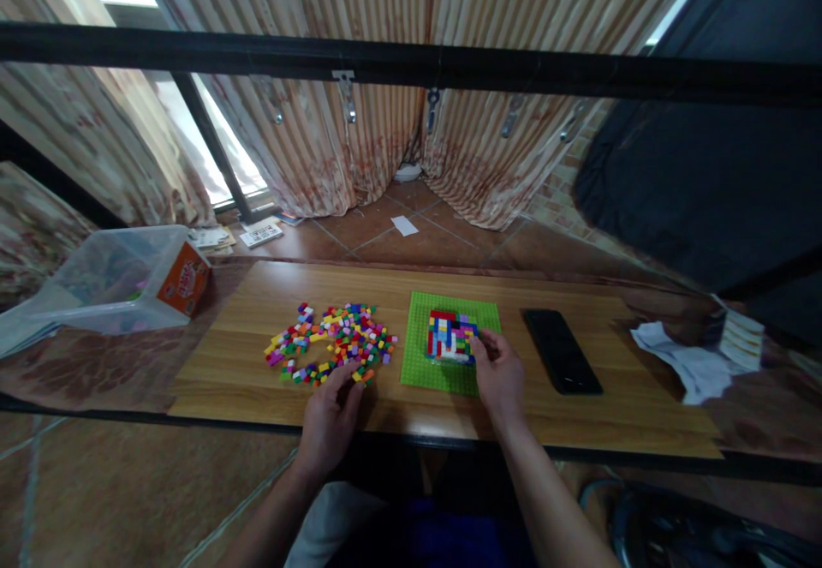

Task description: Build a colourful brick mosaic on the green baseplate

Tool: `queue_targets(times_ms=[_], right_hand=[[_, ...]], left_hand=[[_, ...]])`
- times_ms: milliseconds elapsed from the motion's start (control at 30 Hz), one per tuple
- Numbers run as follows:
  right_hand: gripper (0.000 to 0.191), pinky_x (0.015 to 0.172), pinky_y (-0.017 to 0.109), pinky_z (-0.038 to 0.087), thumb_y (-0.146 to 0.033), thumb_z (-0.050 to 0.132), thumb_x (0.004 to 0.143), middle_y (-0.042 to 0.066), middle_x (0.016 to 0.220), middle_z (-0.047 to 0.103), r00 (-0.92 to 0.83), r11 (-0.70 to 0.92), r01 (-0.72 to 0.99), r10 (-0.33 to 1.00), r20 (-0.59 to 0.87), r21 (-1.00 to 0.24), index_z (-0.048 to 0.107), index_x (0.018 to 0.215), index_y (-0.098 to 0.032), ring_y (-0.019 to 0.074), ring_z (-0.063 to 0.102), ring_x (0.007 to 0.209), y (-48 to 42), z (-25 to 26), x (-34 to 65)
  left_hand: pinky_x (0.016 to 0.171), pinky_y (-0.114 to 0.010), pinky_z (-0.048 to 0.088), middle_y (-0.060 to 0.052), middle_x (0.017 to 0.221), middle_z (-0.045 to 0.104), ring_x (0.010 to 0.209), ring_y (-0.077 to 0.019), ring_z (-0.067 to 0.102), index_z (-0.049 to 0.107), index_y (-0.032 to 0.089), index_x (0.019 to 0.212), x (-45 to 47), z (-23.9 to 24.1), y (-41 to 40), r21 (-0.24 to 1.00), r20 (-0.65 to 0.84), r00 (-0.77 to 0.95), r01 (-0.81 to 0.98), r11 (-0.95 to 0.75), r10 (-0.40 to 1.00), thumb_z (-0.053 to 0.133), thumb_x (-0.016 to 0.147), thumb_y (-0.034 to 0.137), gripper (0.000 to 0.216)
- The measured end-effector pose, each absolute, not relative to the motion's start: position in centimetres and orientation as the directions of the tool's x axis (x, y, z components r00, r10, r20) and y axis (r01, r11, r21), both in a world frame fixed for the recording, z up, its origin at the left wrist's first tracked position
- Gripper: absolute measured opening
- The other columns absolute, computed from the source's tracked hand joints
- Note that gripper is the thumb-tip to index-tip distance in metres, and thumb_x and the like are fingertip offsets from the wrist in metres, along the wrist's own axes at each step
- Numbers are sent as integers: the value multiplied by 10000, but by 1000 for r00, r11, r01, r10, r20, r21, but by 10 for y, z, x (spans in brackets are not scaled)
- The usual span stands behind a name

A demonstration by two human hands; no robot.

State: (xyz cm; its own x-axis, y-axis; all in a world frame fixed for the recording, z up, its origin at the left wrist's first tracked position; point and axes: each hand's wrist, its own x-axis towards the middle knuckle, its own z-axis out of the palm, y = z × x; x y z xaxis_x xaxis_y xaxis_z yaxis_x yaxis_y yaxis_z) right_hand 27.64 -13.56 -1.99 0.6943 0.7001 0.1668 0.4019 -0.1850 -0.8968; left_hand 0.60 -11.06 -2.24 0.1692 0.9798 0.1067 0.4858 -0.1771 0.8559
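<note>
A block of stacked toy bricks in many colours stands on the green baseplate. My right hand is at the block's right side, its fingers drawn together against the edge. Whatever lies between those fingertips is too small to make out. To the left, loose toy bricks are spread in a rough heap with a gap in its middle. My left hand rests at the near edge of this heap, thumb and forefinger apart, the fingertips by a few bricks. No brick shows in its grasp.
A black phone lies right of the baseplate on the wooden board. Crumpled white paper is farther right. A clear plastic bin with an orange label stands at left. A black bar crosses above, with clips hanging.
</note>
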Motion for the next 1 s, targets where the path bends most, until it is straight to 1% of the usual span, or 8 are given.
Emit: queue_targets(times_ms=[200,367,467,533,600,667,767,1000], right_hand=[[445,775,370,495,-500,551,821,133,973,704,700,-154,397,688,191,-905,647,1066,-141,222,649,841,-136,-25,272],[488,761,374,484,-516,582,799,142,952,696,695,-210,419,700,163,-883,648,1072,-118,232,638,825,-139,-20,279],[486,735,371,473,-511,564,817,151,988,677,710,-233,511,657,254,-827,645,1079,-111,216,616,770,-146,-8,274],[434,745,360,470,-486,511,860,140,1016,662,670,-159,589,644,369,-792,653,1063,-129,202,604,784,-151,1,259],[369,778,345,474,-451,480,889,106,996,663,551,-14,614,723,417,-789,672,1025,-167,200,607,852,-155,7,235],[321,786,335,481,-429,484,893,80,975,670,405,75,570,841,359,-818,682,988,-196,189,614,854,-156,9,207],[301,760,320,488,-387,496,893,73,957,666,217,100,524,945,246,-846,674,1039,-195,173,619,796,-152,5,172],[258,772,333,474,-343,491,889,75,912,683,151,42,555,977,151,-831,692,939,-190,199,628,823,-135,-6,149]], left_hand=[[831,-322,524,-53,979,709,872,-189,665,616,200,1178,7,-19,-112,877,89,170,453,-158,981,537,868,318,341],[827,-300,509,-42,953,706,875,-180,658,641,201,1126,10,-19,-113,934,70,157,337,-120,985,561,845,280,302],[805,-288,508,-39,926,701,860,-176,652,649,191,1099,10,-21,-112,966,56,139,242,-89,989,580,823,272,295],[801,-288,507,-42,923,698,856,-176,647,655,183,1083,9,-23,-111,976,54,129,204,-80,990,593,809,265,292],[791,-289,507,-42,911,695,839,-174,643,659,181,1077,9,-24,-110,979,54,132,189,-79,990,604,798,258,295],[795,-292,506,-41,910,693,838,-173,640,660,181,1078,8,-26,-110,981,54,138,178,-79,989,607,795,254,297],[819,-297,508,-45,931,696,869,-177,644,653,178,1085,7,-27,-109,985,55,163,155,-80,985,610,793,252,304],[865,-305,508,-63,1032,695,936,-182,651,641,179,1094,7,-36,-109,982,84,196,147,-114,977,585,810,239,295]])
